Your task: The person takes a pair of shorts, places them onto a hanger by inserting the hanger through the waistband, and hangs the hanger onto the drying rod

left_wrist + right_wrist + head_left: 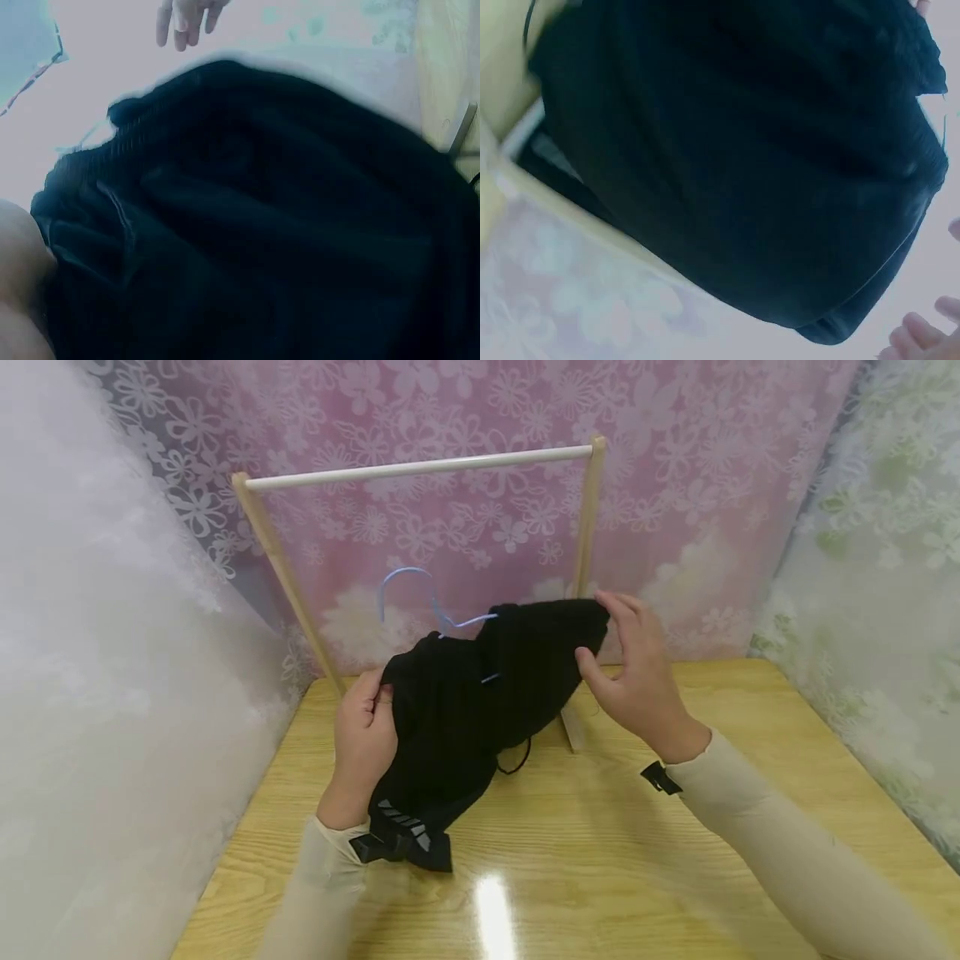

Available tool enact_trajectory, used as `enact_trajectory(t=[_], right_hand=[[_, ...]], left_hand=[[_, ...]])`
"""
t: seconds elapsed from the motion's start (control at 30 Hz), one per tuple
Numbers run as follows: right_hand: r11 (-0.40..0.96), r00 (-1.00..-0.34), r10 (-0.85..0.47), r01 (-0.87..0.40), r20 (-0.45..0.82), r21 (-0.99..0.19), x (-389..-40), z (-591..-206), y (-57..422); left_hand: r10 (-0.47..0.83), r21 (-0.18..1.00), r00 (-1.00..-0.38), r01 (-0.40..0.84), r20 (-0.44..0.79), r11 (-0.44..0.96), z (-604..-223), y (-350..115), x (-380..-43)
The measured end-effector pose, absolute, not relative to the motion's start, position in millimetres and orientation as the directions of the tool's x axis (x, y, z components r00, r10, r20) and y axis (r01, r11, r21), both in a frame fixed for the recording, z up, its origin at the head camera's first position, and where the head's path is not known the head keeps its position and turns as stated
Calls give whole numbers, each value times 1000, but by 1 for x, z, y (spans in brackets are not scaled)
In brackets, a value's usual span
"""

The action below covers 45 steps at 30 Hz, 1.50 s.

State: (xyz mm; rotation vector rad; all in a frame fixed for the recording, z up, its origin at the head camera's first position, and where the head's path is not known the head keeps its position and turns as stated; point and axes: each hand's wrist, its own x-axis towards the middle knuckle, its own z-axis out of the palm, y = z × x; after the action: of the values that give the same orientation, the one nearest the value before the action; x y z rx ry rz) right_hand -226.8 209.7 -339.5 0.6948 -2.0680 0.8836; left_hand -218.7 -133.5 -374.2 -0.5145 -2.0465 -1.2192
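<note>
A black garment with a gathered, elastic-looking edge hangs in the air over the table. Its left edge is gripped by my left hand, thumb in front. Out of its top rises the hook of a light blue hanger; most of the hanger is hidden by cloth. My right hand is at the garment's right corner, thumb and fingers spread apart. In the right wrist view its fingertips show beside the cloth. A thin black cord loop and a grey striped mark show lower down.
Behind the garment stands a rack with a white rail and wooden posts. One rack foot shows on the wooden table. Patterned curtains enclose the back and sides.
</note>
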Motion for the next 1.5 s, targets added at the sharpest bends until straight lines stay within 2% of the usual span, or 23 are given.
enact_trajectory(t=[0.13, 0.23, 0.53, 0.67, 0.8, 0.97, 1.23, 1.5], right_hand=[[678, -552, -345, -706, 759, -205, -219, -334, 212], [666, -565, -427, -725, 706, -178, -209, -337, 209], [562, -670, -418, -721, 614, -405, -194, -351, 197], [510, -713, -420, -697, 561, -504, -194, -353, 192], [487, -782, -403, -623, 475, -612, -197, -356, 191], [505, -851, -286, -525, 441, -686, -205, -357, 190], [504, -815, -229, -567, 533, -651, -224, -349, 180], [521, -731, -117, -621, 672, -586, -258, -310, 170]], left_hand=[[78, 524, -626, 708, 776, 473, -371, -134, -220], [135, 488, -612, 728, 780, 481, -370, -132, -220], [302, 440, -603, 770, 738, 463, -380, -123, -230], [328, 427, -598, 776, 731, 464, -384, -123, -235], [329, 414, -572, 797, 751, 440, -388, -124, -242], [332, 410, -564, 804, 756, 431, -386, -120, -250], [284, 506, -635, 757, 718, 412, -379, -120, -253], [279, 526, -627, 770, 727, 360, -354, -113, -261]])
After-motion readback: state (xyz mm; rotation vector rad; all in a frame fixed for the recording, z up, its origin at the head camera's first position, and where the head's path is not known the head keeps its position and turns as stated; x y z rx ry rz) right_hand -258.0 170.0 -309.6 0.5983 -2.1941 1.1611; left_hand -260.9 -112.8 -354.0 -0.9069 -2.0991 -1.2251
